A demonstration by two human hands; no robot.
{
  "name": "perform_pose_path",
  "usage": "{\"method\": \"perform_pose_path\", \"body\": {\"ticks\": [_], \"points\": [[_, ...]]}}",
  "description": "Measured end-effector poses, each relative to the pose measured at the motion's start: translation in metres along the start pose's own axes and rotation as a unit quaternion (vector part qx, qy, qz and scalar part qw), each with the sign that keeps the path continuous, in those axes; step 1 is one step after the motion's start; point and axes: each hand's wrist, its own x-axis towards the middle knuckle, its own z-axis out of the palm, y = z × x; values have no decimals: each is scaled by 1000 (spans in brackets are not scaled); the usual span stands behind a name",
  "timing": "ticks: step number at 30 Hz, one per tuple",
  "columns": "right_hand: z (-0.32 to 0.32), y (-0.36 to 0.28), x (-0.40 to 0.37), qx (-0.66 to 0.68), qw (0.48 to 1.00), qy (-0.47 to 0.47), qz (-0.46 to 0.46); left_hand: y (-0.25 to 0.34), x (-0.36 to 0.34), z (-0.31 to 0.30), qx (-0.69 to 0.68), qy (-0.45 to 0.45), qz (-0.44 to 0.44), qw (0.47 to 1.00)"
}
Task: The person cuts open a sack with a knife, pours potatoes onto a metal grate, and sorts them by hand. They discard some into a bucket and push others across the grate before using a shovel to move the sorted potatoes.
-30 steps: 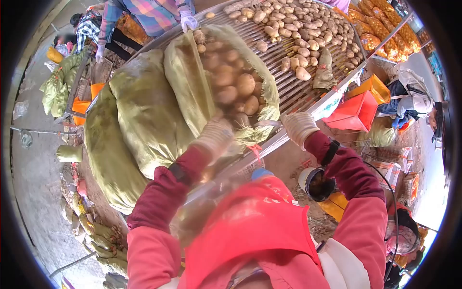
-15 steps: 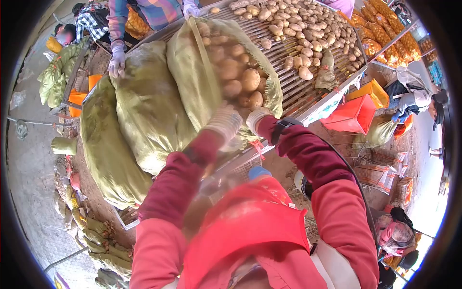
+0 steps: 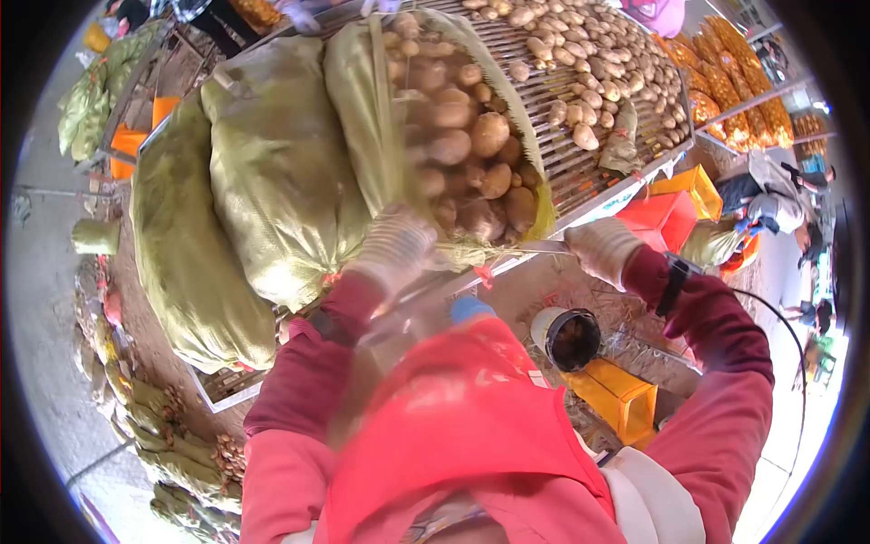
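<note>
1. An open sack (image 3: pixel 358 109) of potatoes (image 3: pixel 489 135) lay on the table (image 3: pixel 569 179).
2. Two filled sacks (image 3: pixel 276 177) lay left of it, between 8 and 9 o'clock.
3. Loose potatoes (image 3: pixel 584 138) lay at 2 o'clock.
4. A bucket (image 3: pixel 544 331) stood at 5 o'clock.

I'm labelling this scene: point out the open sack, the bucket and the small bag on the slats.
Open sack (image 3: pixel 352 113), head view: its green cloth side.
Bucket (image 3: pixel 543 332), head view: its pale outer wall.
Small bag (image 3: pixel 621 147), head view: middle of its cloth.
</note>
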Motion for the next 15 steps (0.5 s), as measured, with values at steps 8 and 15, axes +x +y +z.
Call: {"method": "perform_pose_path", "body": {"ticks": [8, 15], "points": [[33, -1, 23, 261, 939, 162, 156, -40, -33, 51, -15, -9, -60, 998], [75, -50, 5, 493, 803, 285, 173, -30, -24, 44, -8, -6, -69, 998]]}}
